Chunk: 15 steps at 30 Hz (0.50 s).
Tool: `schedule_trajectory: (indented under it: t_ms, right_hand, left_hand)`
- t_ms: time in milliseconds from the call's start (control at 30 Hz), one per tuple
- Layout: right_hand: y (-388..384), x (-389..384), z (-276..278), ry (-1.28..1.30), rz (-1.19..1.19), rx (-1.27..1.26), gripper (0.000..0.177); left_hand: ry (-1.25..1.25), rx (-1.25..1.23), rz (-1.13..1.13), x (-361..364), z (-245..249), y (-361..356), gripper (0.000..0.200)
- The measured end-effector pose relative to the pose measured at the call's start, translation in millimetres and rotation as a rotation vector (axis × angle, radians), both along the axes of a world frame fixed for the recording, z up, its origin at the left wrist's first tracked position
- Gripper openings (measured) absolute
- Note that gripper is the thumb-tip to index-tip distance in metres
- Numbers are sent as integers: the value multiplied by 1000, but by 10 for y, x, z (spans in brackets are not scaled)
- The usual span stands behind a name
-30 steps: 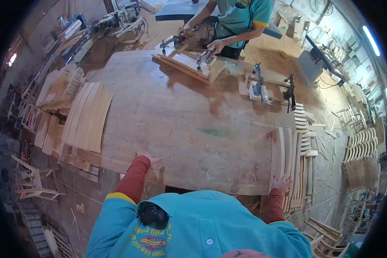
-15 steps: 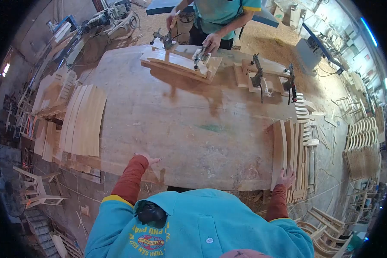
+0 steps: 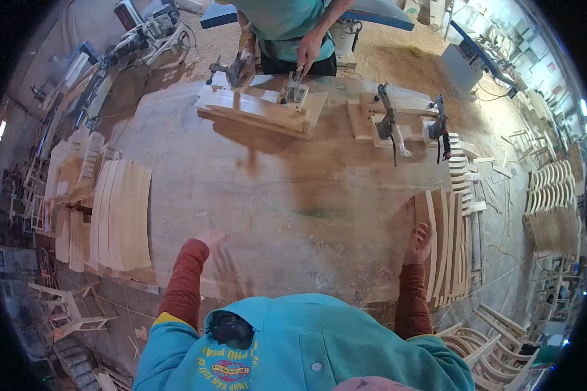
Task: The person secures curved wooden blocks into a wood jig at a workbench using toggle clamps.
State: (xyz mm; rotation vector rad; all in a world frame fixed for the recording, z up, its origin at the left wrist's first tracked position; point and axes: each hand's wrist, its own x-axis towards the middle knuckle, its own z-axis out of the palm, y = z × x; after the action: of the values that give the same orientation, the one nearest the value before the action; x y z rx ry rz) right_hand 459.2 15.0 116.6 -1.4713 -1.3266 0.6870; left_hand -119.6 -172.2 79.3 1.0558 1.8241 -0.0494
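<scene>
Over the near left part of the wooden table [image 3: 293,215] is my left hand [image 3: 212,237], its fingers spread and a little blurred, holding nothing. My right hand [image 3: 420,244] is at the left edge of the curved wooden slats [image 3: 442,241] on the table's right side. Its fingers are bent against the nearest slat; whether they grip it I cannot tell. Stacked curved boards [image 3: 122,215] lie at the left, beyond my left hand.
Across the table a co-worker's hands [image 3: 310,51] are at a clamped wooden jig [image 3: 261,107]. A second jig with upright clamps [image 3: 386,120] stands at the far right. More curved pieces [image 3: 460,171] lie along the right edge.
My left hand has lifted from the near table edge and moved forward and left. My right hand has moved forward and slightly left along the slats. The co-worker's hands have shifted left with the clamps.
</scene>
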Motion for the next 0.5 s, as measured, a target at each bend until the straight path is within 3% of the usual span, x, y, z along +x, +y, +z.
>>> schedule_trajectory:
  t_ms: [67,133,233,267,333,400,467,500]
  right_hand:
    - [50,-233,139,-75,88,42,47]
    - [77,-368,144,-43,123,14,47]
    - [70,-503,232,-51,167,-63,49]
    - [70,-536,246,-61,181,-96,50]
    - [55,-569,194,-25,180,-119,52]
    - [16,-575,110,-5,182,-148,53]
    - [-9,-567,21,-1,187,-169,56]
    - [-18,-578,24,26,183,-185,57]
  left_hand:
    - [-54,390,403,-70,73,393,54]
    - [-225,679,500,-123,397,1000,51]
    - [-475,1122,548,190,1262,1942,42]
    - [-411,1137,467,220,1508,2231,40]
    - [-598,1226,392,363,1717,2840,45]
    - [-51,1089,80,425,1688,3355,58]
    - [291,399,-229,611,1817,3805,73]
    - [287,324,-317,711,1757,3917,72]
